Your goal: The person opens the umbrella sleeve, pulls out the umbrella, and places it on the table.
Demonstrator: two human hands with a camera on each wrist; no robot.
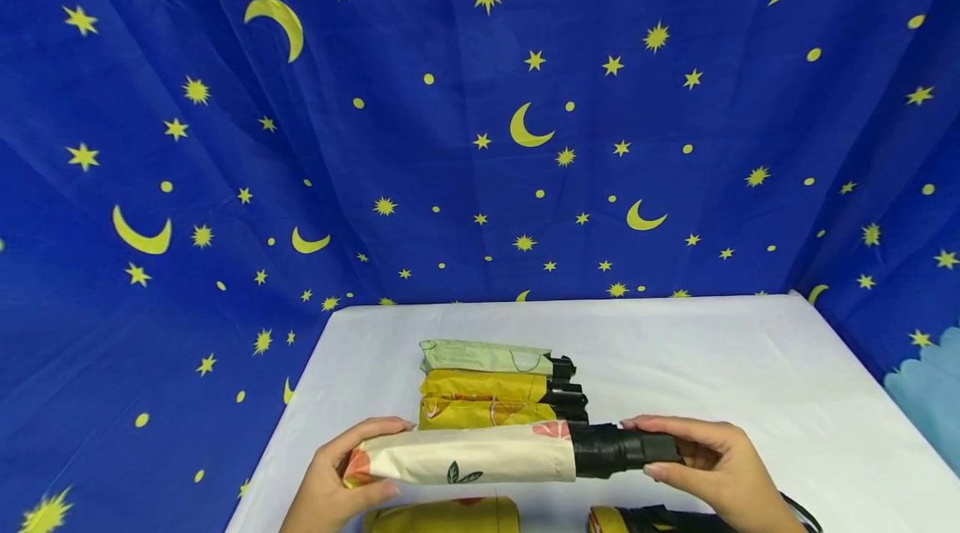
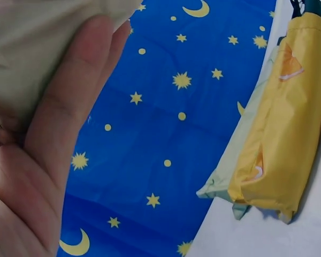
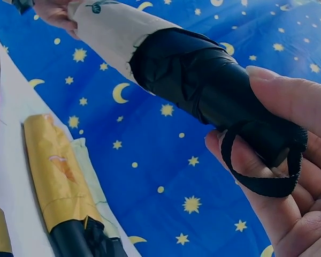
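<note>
A folded umbrella [image 1: 480,460] in a cream sleeve with pink fruit and green leaves is held level above the table. My left hand [image 1: 341,470] grips its covered end, thumb in front and fingers behind. At the other end, my right hand [image 1: 712,462] pinches the black handle [image 3: 214,91] between thumb and fingers. A black wrist strap [image 3: 263,187] loops from the handle over the right fingers. Behind the held umbrella lie a light green folded umbrella [image 1: 483,356] and two yellow ones, the farther yellow umbrella [image 1: 480,384] and the nearer yellow umbrella [image 1: 480,414], partly covered.
Close to the front edge of view lie a yellow sleeve [image 1: 442,516] and a yellow-and-black folded umbrella [image 1: 637,519], both cut off. A white cloth covers the table [image 1: 712,366]. Blue star-and-moon fabric [image 1: 465,249] hangs behind and at both sides.
</note>
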